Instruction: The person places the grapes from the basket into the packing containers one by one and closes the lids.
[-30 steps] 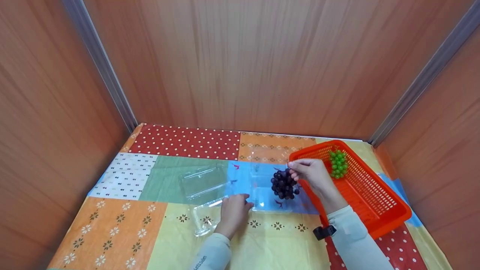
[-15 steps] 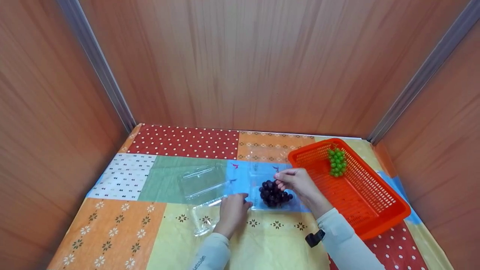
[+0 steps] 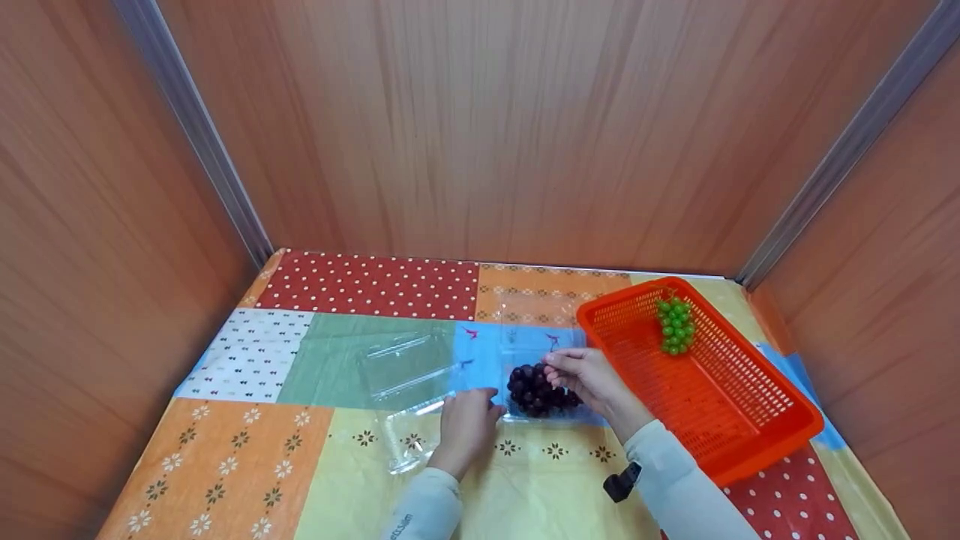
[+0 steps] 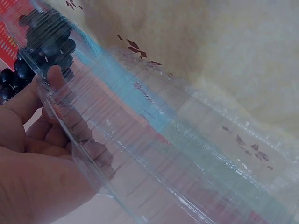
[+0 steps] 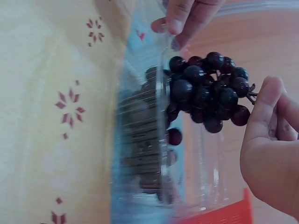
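A bunch of dark purple grapes (image 3: 529,394) is partly inside a clear plastic container (image 5: 161,140), below the rim. My right hand (image 3: 592,382) pinches its stem between thumb and fingertips, as the right wrist view shows. With its thumb on one side and fingers on the other, my left hand (image 3: 466,429) grips the clear plastic edge (image 4: 60,114) beside the grapes. Through the plastic in the left wrist view, the dark grapes (image 4: 49,42) look blurred. Some of the container's outline is hard to make out against the cloth.
An orange-red basket (image 3: 724,375) stands at the right, with a bunch of green grapes (image 3: 675,326) inside. More clear plastic packaging (image 3: 409,364) lies open left of my left hand. Patchwork cloth (image 3: 217,450) covers the table; wood-grain panels (image 3: 480,135) enclose it.
My right hand has moved left and down from beside the basket, lowering the dark grapes into the clear container. My left hand has stayed in place.
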A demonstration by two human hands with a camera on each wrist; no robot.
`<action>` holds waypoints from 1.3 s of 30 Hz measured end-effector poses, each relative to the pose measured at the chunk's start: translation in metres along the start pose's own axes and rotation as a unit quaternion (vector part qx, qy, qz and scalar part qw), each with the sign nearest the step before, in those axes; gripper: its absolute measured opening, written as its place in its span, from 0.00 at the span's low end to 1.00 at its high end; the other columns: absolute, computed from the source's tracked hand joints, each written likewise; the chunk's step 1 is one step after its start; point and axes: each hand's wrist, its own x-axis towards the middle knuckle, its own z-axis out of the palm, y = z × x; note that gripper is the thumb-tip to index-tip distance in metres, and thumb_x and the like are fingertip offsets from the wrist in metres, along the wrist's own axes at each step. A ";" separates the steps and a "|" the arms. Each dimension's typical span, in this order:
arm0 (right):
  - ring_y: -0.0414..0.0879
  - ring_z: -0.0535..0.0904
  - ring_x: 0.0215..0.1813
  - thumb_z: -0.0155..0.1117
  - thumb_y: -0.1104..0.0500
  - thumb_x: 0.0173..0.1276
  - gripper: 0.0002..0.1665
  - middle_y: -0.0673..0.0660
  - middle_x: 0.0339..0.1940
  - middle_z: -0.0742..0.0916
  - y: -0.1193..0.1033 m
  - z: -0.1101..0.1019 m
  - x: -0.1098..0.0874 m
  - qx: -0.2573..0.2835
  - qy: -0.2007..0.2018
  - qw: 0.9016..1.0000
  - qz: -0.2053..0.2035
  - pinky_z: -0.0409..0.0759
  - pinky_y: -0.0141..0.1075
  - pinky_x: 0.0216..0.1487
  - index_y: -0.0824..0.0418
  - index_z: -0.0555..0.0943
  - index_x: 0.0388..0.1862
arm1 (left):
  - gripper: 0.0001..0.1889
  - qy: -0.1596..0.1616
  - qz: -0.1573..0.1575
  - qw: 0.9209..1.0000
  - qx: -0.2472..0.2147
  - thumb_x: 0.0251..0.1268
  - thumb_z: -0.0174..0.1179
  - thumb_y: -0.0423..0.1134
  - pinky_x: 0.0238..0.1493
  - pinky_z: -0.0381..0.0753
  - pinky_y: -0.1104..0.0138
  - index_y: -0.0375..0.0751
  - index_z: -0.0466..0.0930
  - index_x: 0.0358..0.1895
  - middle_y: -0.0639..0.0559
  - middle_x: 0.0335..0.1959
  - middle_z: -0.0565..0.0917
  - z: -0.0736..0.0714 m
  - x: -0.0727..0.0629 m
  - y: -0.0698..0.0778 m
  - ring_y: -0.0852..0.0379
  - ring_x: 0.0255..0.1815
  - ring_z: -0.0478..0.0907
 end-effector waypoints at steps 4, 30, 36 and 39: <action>0.43 0.85 0.29 0.65 0.67 0.69 0.13 0.60 0.30 0.88 0.007 -0.004 0.001 0.018 0.057 0.998 -0.003 0.85 0.34 0.38 0.77 0.82 0.47 | 0.11 -0.005 -0.005 1.000 -0.008 0.61 0.70 0.41 0.45 0.75 0.54 0.41 0.88 0.44 0.50 0.33 0.89 0.000 0.000 0.000 0.49 0.37 0.85; 0.39 0.74 0.19 0.69 0.61 0.67 0.05 0.49 0.22 0.85 0.041 -0.011 -0.021 -0.550 0.194 0.799 -0.147 0.78 0.35 0.25 0.56 0.90 0.31 | 0.22 -0.019 -0.012 1.000 0.012 0.61 0.68 0.39 0.39 0.68 0.58 0.52 0.81 0.60 0.60 0.24 0.84 -0.006 -0.005 0.002 0.56 0.29 0.81; 0.38 0.77 0.27 0.70 0.59 0.67 0.05 0.47 0.30 0.87 0.042 -0.013 -0.016 -0.570 0.141 0.793 -0.162 0.83 0.36 0.33 0.54 0.91 0.39 | 0.15 -0.036 -0.019 0.999 -0.007 0.61 0.69 0.39 0.45 0.72 0.54 0.48 0.86 0.51 0.55 0.34 0.89 -0.010 -0.005 0.002 0.52 0.36 0.84; 0.39 0.79 0.30 0.71 0.60 0.66 0.07 0.49 0.35 0.89 0.042 -0.014 -0.014 -0.532 0.133 0.822 -0.153 0.83 0.36 0.36 0.56 0.91 0.42 | 0.15 -0.045 -0.026 0.999 -0.016 0.59 0.70 0.40 0.47 0.73 0.51 0.47 0.86 0.50 0.51 0.39 0.89 -0.013 -0.005 0.001 0.49 0.39 0.84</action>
